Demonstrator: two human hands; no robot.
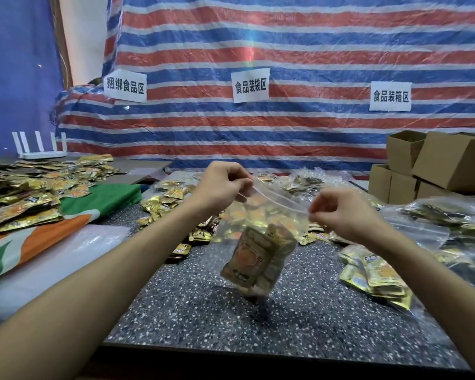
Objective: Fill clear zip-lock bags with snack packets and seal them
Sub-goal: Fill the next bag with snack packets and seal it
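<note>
Zip-lock bag (261,234), clear and loaded, hangs in the air at the centre of the view, above the speckled bench (285,319) and not touching it. Several gold snack packets (247,259) lie at its bottom, so their weight pulls the film straight and keeps the mouth uppermost.

The left hand (222,185) pinches the zip strip (277,197) at its 10 o'clock end, thumb against curled fingers. The right hand (340,212) pinches the other end at 3 o'clock, fingers likewise curled. Held that way, the strip is stretched taut between them, which I judge is meant to line up the two tracks for pressing shut (whether any length is already closed is too fine to tell). This looks like the sealing step for this bag, with filling done.

Supply and output sit within reach:
- A stack of packets (376,275) lies at 4 o'clock, just beside the right forearm.
- A looser scatter (170,198) lies at 11 o'clock, beyond the left hand.
- A big heap (30,190) lies at 9 o'clock, partly on a green, orange and white sheet (74,223).
- Filled clear bags (436,223) pile up at 3 o'clock.
- Cardboard boxes (436,165) stand behind them at 2 o'clock, probably the next stop.

One risk is a packet corner riding up into the track.
</note>
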